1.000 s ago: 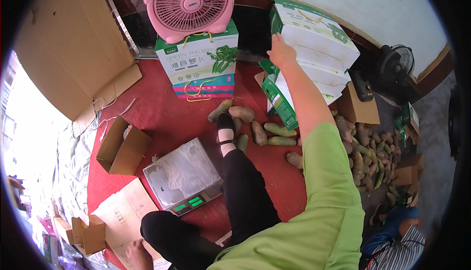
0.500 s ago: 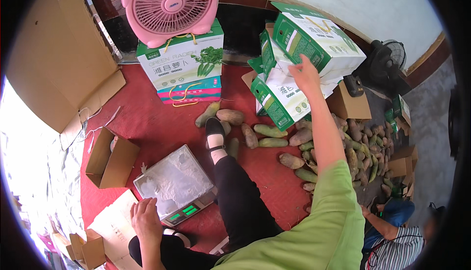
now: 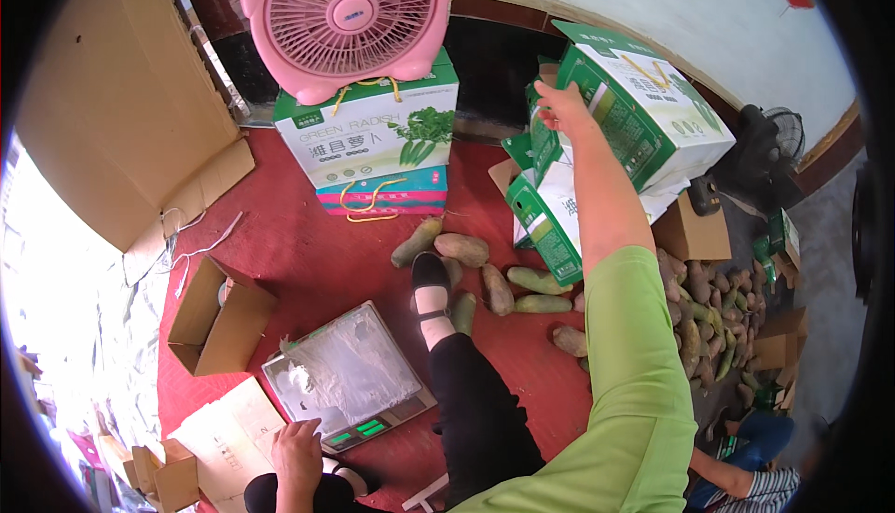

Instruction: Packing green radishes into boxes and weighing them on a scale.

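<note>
My right hand (image 3: pixel 561 104) reaches far forward on a green-sleeved arm and grips the near corner of a green and white carton (image 3: pixel 653 117), which is tilted above a stack of similar cartons (image 3: pixel 545 219). My left hand (image 3: pixel 296 452) rests low near me, fingers spread on a flat cardboard sheet (image 3: pixel 228 434) beside the front edge of a grey platform scale (image 3: pixel 345 378). My black-trousered leg and black shoe (image 3: pixel 431 275) stretch out between the scale and several long green-brown root vegetables (image 3: pixel 461 250) lying on the red floor.
A pink fan (image 3: pixel 347 11) stands on a white and green carton (image 3: pixel 368 135) at the back. An open small cardboard box (image 3: pixel 219 317) sits left of the scale, a big cardboard sheet (image 3: pixel 112 112) beyond it. At right are a root pile (image 3: pixel 713 312), a black fan (image 3: pixel 778 145) and another person's striped sleeve (image 3: pixel 750 485).
The carton under my right hand has tipped over and come toward me off the stack. My left hand has come into view and settled by the scale.
</note>
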`<control>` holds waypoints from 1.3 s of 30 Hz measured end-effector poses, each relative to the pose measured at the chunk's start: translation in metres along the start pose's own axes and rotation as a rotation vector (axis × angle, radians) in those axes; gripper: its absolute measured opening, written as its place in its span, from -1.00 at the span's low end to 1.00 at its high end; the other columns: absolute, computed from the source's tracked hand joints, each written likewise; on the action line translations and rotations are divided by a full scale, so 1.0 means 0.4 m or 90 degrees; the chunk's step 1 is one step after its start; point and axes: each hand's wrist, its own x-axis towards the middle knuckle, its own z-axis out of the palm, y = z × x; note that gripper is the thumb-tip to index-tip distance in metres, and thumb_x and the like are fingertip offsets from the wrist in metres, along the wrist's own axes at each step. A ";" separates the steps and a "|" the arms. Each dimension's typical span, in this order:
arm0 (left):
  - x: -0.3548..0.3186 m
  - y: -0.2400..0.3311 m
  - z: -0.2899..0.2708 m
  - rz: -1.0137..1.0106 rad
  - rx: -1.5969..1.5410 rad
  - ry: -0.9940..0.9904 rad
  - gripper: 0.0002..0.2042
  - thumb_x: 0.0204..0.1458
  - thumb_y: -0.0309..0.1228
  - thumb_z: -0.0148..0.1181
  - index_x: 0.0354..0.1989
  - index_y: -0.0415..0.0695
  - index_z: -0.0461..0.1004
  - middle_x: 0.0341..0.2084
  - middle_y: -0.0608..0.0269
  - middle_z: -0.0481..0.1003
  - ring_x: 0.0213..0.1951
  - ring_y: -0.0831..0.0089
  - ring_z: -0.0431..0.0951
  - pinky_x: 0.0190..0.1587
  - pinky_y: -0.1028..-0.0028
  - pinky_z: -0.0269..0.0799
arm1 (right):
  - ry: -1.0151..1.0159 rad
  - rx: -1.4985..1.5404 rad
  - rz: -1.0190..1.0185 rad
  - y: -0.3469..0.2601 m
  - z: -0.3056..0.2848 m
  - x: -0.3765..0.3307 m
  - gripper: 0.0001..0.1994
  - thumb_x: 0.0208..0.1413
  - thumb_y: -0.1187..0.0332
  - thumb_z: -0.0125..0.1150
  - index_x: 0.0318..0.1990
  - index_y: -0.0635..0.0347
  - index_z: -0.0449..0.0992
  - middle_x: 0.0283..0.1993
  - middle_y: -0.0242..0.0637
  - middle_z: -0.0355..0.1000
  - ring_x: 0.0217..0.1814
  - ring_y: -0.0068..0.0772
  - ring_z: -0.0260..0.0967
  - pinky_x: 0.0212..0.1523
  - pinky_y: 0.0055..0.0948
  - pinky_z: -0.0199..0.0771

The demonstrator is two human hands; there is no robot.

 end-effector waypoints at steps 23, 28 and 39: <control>-0.095 0.000 -0.048 0.111 -0.121 0.097 -0.80 -0.07 -0.50 0.18 -0.22 -0.15 0.56 -0.32 0.06 0.53 -0.20 0.06 0.50 -0.10 0.20 0.40 | 0.147 0.293 -0.376 -0.245 -0.520 -0.858 -0.75 0.21 0.25 0.13 -0.10 0.26 0.45 -0.37 -0.34 0.49 -0.49 -0.67 0.33 -0.52 -0.68 0.24; -0.125 -0.019 -0.066 0.103 -0.165 0.143 -0.68 -0.10 -0.52 0.22 -0.10 -0.16 0.52 -0.25 0.03 0.52 -0.16 0.03 0.48 -0.05 0.19 0.38 | 0.010 0.375 -0.392 -0.287 -0.484 -1.044 -0.76 0.25 0.27 0.06 -0.09 0.27 0.46 -0.53 -0.44 0.37 -0.61 -0.69 0.22 -0.65 -0.72 0.12; -0.178 -0.051 -0.142 0.036 -0.146 0.417 -0.01 -0.45 -0.51 0.51 0.32 -0.07 0.11 0.31 0.03 0.09 0.33 0.01 0.04 0.32 0.15 0.02 | -0.425 0.338 -0.135 -0.218 -0.061 -1.103 -0.76 0.26 0.23 0.05 -0.27 0.24 0.46 -0.70 -0.38 0.34 -0.79 -0.56 0.24 -0.79 -0.63 0.16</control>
